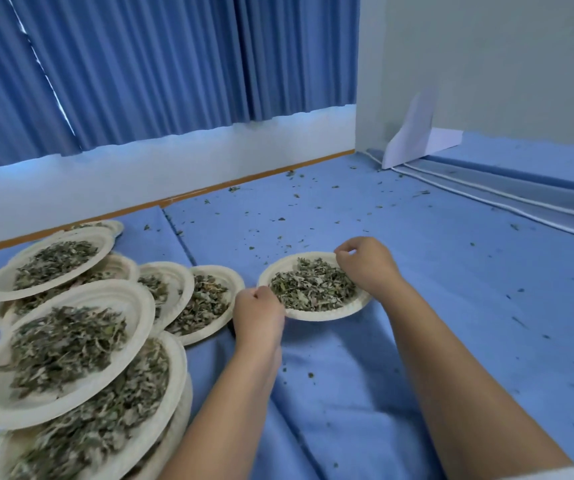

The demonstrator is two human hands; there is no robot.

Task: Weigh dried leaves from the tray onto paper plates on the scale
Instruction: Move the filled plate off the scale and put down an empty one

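At the left, a pile of round cream paper plates (133, 306), all filled, lies overlapping on the blue cloth (347, 393). Beside it the left hand (259, 315) curls round the near rim of a single round cream paper plate (316, 315) holding grey-green dried leaves (313, 289). The right hand (365, 263) pinches its far rim. This is probably a weighed portion being set aside (scale and tray are out of view). The next move calls for keeping it level so nothing spills.

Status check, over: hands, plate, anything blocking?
Both on the paper plate rim: left hand, right hand gripping. Dried leaves piled on it. Stacked plates close on left. No scale in view.
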